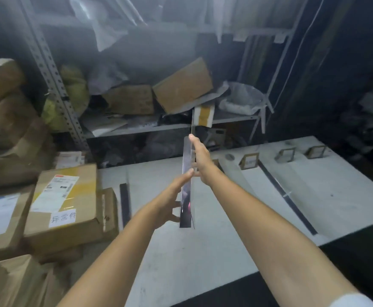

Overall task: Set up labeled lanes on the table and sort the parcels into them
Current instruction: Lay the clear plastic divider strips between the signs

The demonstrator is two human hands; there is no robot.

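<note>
Sandwiching a thin glossy dark panel [186, 214] edge-on above the white table [225, 218], left hand [172, 202] and right hand [201, 160] press it, fingers straight.

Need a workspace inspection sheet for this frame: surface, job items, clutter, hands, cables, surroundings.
Surface: white tabletop, divided by two black flat strips.
Job's things: at least three small framed label stands along the far edge; thin glossy dark panel held edge-on above the table.
Clutter: stacked brown cardboard parcels at the table's left side.
Hands: left hand and right hand press on opposite sides of the panel, fingers straight.
Cables: nothing seen.
Surroundings: grey metal shelf rack behind, loaded with boxes and plastic bags; dim room.
</note>
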